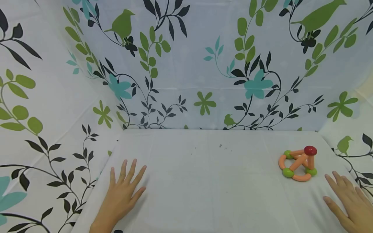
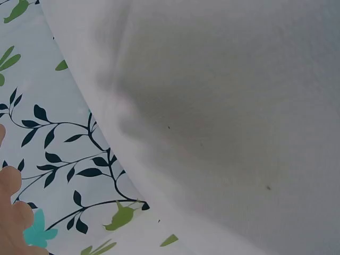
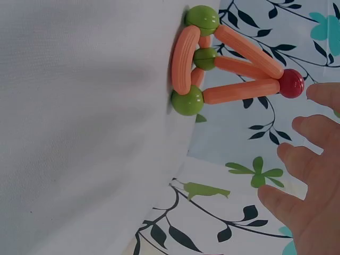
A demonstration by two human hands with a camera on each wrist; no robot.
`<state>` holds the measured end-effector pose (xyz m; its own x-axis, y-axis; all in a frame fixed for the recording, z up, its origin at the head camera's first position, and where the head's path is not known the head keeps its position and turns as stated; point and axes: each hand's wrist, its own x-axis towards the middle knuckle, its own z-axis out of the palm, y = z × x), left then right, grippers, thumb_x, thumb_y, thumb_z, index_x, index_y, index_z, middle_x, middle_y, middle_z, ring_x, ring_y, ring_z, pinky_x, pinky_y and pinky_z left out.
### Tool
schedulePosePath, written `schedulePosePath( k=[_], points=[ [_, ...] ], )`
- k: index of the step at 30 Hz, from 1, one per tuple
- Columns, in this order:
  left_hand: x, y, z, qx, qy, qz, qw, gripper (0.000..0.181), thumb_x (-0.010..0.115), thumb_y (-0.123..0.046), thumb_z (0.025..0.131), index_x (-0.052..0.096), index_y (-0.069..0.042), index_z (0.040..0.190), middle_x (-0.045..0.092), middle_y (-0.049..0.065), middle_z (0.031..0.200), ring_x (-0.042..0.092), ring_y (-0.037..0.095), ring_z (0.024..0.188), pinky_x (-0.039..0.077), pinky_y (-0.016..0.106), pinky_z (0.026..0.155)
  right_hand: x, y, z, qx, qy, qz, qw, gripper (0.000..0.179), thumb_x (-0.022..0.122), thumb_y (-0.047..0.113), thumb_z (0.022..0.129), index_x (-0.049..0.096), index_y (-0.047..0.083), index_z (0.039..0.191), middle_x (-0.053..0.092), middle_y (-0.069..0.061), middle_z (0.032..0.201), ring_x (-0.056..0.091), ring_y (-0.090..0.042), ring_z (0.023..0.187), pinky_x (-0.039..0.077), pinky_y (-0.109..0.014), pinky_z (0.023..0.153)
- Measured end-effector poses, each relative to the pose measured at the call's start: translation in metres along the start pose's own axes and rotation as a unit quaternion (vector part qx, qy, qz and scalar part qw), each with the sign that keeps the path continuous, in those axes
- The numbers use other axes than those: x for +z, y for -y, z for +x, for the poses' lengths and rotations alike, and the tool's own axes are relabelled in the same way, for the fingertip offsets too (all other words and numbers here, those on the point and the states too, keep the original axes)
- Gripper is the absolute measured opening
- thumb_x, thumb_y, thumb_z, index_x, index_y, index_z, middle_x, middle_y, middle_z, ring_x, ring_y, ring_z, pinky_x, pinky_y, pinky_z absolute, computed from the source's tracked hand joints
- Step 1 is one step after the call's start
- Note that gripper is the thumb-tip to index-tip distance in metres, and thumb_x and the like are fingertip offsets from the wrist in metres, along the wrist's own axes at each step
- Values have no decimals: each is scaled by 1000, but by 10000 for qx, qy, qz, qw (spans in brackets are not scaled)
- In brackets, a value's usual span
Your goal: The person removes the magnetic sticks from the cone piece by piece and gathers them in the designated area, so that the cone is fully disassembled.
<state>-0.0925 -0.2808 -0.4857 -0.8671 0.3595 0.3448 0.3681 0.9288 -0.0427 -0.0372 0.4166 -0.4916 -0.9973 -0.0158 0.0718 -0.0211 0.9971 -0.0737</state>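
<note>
A toy frame of orange rods [image 1: 298, 162] stands at the right of the white table. Three green balls [image 1: 288, 172] join its curved base rods, and three straight rods rise to a red ball [image 1: 310, 150] on top. My right hand [image 1: 349, 202] is just to the right of the toy and in front of it, fingers spread, apart from it and holding nothing. In the right wrist view that hand [image 3: 319, 175] shows at the right edge. Over the table's left side my left hand [image 1: 122, 191] is spread and holds nothing; its fingertips [image 2: 10, 180] show in the left wrist view.
The table [image 1: 209, 181] has a white cover with a few small dark specks. A patterned cloth [image 1: 186, 81] with leaves, birds and flowers hangs behind it and along both sides. A small black object [image 1: 118, 231] shows at the bottom edge near the left wrist.
</note>
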Motion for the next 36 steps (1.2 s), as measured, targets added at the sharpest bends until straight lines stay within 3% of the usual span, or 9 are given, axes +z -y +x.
schedulePosePath(
  k=[3,8,12,18,22,30,32,33,36],
  points=[
    [2,-4,1,-73,16,-105,9999,69,58,-49,102,35,-27,164,27,17,172,8,42,163,1,73,125,0,0,-1,-28,-7,238,9997,87,47,43,110,-2,-5,164,-10,-37,166,-24,-50,153,-35,-46,114],
    [7,-12,5,-219,7,-415,9989,73,64,-42,101,33,-26,165,27,18,171,16,46,160,-1,72,125,-1,-1,-2,-63,-79,1145,9934,73,42,31,113,2,-3,165,-7,-35,168,-6,-58,153,-18,-66,120],
    [10,-22,12,-277,-48,-730,9969,74,67,-36,100,34,-24,164,31,16,171,26,48,157,4,72,126,-4,0,0,405,418,1709,9836,71,35,34,115,-3,0,165,-6,-36,166,5,-67,147,1,-80,114],
    [12,-40,22,-502,-25,-1438,9883,68,67,-31,102,38,-23,163,37,12,168,36,43,154,5,68,127,-7,4,4,882,631,1886,9761,71,32,38,115,1,1,165,24,-46,155,35,-69,127,30,-85,94],
    [15,-50,28,-579,-66,-1791,9821,64,66,-29,103,40,-21,161,45,10,164,43,39,151,14,71,124,-5,5,5,928,465,2085,9725,68,32,37,115,2,5,167,31,-46,151,34,-70,127,31,-86,91],
    [24,-68,37,-503,-369,-2107,9756,59,65,-27,103,46,-19,158,58,7,154,56,33,142,29,70,119,-1,11,8,1139,121,2894,9503,63,29,36,115,4,12,169,31,-45,155,24,-70,139,26,-87,97],
    [24,-73,41,-526,-331,-2261,9721,57,64,-28,104,46,-19,158,58,5,154,57,31,141,29,68,120,2,13,8,1147,-140,3048,9454,61,29,34,116,7,14,169,31,-43,157,24,-66,142,27,-66,122],
    [25,-77,43,-560,-310,-2353,9698,56,63,-28,105,46,-20,158,58,4,154,57,29,142,29,67,121,5,14,8,1142,-326,3114,9428,60,30,33,116,10,15,169,30,-38,161,26,-52,153,27,-47,129],
    [25,-86,48,-618,-320,-2626,9624,54,62,-28,106,48,-19,157,58,2,154,57,27,141,30,66,121,13,16,8,1114,-899,3314,9326,56,33,30,115,18,21,168,29,-17,171,29,4,155,20,2,108]
  ],
)
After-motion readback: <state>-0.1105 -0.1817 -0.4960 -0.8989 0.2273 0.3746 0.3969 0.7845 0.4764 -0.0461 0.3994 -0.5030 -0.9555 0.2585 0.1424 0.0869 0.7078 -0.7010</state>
